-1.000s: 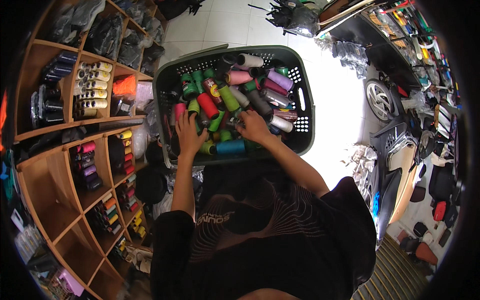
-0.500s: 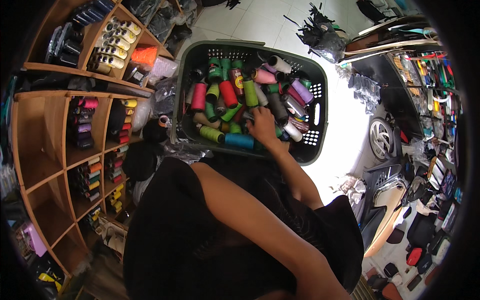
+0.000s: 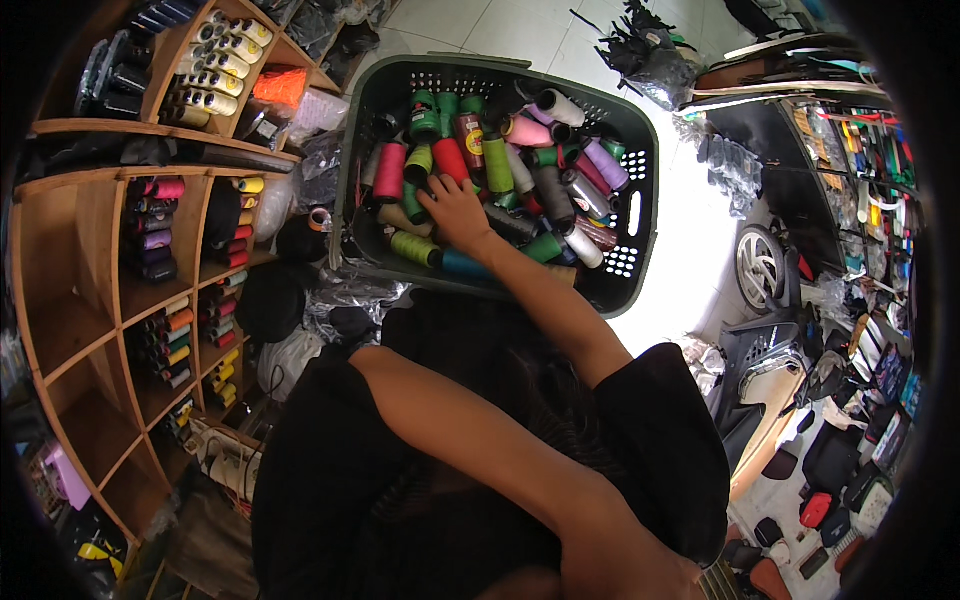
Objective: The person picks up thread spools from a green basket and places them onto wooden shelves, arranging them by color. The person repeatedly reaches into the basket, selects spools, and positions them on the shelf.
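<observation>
My right hand point(image 3: 458, 218) reaches into a dark green plastic basket point(image 3: 648, 270) full of thread spools. Its fingers are spread over the pile and hold no spool that I can see. Near the fingertips lie a red spool point(image 3: 450, 158), a dark pink spool point(image 3: 390, 172) and a lime green spool point(image 3: 497, 165). Below the hand are a yellow-green spool point(image 3: 415, 249) and a partly covered blue spool point(image 3: 463, 263). My left arm crosses my lap, and my left hand point(image 3: 635, 568) is at the lower edge with its fingers hidden.
On the left stands a wooden shelf point(image 3: 65, 372) with compartments, some holding coloured spools. Cream spools point(image 3: 225, 72) fill an upper compartment. A wheel point(image 3: 760, 267) and a dark cabinet point(image 3: 775, 160) stand on the right. Plastic-wrapped bundles point(image 3: 655, 75) lie on the tiled floor beyond the basket.
My right hand has moved left across the spools, and its fingers have spread. A green spool now shows where the hand was. The left arm stays across my lap.
</observation>
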A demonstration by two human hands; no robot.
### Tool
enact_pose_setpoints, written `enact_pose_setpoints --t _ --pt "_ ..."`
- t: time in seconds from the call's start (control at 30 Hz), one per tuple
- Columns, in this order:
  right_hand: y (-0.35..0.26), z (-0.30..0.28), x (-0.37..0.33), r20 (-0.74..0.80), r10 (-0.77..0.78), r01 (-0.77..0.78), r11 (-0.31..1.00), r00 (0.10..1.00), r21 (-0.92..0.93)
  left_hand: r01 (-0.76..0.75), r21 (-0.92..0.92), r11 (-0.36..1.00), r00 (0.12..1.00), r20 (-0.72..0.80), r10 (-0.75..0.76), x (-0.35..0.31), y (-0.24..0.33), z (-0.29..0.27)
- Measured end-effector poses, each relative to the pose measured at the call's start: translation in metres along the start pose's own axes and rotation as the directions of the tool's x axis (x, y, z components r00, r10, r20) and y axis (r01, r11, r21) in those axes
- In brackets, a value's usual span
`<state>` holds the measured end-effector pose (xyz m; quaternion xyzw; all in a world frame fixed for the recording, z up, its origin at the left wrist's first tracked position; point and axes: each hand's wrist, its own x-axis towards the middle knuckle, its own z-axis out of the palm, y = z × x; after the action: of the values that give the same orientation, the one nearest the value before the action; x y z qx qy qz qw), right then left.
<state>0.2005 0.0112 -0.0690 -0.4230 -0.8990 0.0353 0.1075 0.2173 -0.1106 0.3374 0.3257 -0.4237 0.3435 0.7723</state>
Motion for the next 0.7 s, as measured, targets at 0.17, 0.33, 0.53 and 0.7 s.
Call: enact_pose_setpoints --t 0.17,0.33,0.53,0.7 --pt "-0.015 -0.028 0.006 0.015 0.164 -0.165 0.985 0.986 0.056 -0.025 0.03 0.999 1.0 -0.014 0.025 -0.005 0.006 0.0" --pt "-0.051 -0.026 0.019 0.09 0.104 -0.134 0.864 0.991 0.485 -0.08 -0.116 0.99 0.996 -0.059 0.073 -0.005 0.006 0.012" --pt "-0.067 0.004 0.027 0.657 0.258 -0.541 0.796 0.709 0.271 -0.162 -0.112 0.98 0.984 -0.093 0.152 -0.01 0.009 0.016" --pt "-0.066 0.025 0.008 0.616 0.285 -0.545 0.789 0.735 0.285 -0.126 -0.244 0.962 0.989 -0.11 0.102 -0.013 0.016 0.028"
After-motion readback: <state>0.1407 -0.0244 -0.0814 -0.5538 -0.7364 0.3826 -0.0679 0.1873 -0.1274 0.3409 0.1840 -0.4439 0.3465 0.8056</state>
